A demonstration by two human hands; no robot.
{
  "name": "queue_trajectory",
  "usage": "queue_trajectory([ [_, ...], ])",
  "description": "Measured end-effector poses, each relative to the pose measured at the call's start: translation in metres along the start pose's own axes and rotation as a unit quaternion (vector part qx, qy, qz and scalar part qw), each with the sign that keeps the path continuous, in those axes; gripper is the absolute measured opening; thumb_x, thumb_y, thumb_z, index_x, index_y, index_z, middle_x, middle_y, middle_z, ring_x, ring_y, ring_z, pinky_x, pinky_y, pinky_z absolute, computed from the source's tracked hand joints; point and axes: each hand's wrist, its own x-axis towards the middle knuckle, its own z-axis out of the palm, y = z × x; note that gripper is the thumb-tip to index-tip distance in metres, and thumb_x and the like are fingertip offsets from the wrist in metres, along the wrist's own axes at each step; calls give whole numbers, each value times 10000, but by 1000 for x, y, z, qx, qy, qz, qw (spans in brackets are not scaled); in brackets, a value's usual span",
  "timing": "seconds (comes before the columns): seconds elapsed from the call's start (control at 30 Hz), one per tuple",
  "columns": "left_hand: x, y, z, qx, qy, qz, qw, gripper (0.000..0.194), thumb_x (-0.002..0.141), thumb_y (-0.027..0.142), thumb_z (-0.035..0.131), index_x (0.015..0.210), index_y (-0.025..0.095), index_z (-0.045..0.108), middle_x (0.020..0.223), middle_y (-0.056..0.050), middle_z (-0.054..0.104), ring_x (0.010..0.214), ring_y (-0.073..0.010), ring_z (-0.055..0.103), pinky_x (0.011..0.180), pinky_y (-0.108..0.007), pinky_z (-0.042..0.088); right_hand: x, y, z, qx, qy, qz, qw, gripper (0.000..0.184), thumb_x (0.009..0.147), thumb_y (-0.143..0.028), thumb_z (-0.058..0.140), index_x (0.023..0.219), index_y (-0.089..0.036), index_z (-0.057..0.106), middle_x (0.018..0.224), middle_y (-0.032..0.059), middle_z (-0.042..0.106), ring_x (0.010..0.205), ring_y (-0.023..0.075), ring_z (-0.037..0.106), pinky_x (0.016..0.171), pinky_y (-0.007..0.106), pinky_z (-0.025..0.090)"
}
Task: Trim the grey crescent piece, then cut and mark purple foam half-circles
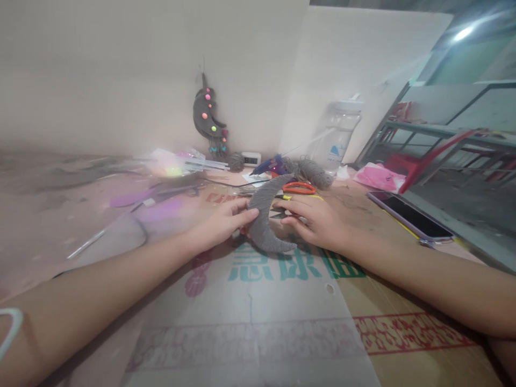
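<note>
My left hand [231,221] grips a crescent moon wrapped in grey yarn [262,217] by its outer curve, thumb on the near face. The crescent stands upright above the cardboard, its tips pointing right. On its inner side, my right hand [318,221] is closed around small thread snips [277,214]. Their dark blades point left toward the crescent, while most of the handle is hidden by the fingers. Just behind lies an orange scissor handle [299,187]. A glue gun [272,165] and a grey yarn skein [308,171] rest farther back.
A finished-looking crescent with coloured pompoms [207,114] hangs on the wall. Behind the hands stand a clear bottle [341,134] and a small digital display [251,159]. Glue sticks [205,164] lie left, a phone [411,215] right. Printed cardboard [403,301] covers the table.
</note>
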Motion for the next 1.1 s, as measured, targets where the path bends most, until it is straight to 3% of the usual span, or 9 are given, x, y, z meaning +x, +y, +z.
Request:
queue_trajectory([
  [0.5,0,-4,4,68,6,25,997,229,839,390,608,852,163,581,731,21,573,620,-114,550,559,-227,435,-2,2,6,-59,-4,41,997,303,999,-330,496,1145,-138,680,921,108,747,849,215,691,712,304,491],
  [0.7,-1,-6,7,79,-4,42,996,205,861,369,609,881,165,595,771,15,601,679,-134,585,602,-242,462,-1,-1,5,-50,-25,43,998,298,997,-320,505,1154,-134,677,960,104,759,855,202,699,730,294,495],
  [1.1,-2,-4,7,64,-13,34,997,230,852,387,617,898,162,609,793,1,627,694,-145,591,618,-248,462,-1,5,9,-26,1,38,999,268,1003,-314,514,1158,-194,696,998,78,775,870,187,712,742,288,516],
])
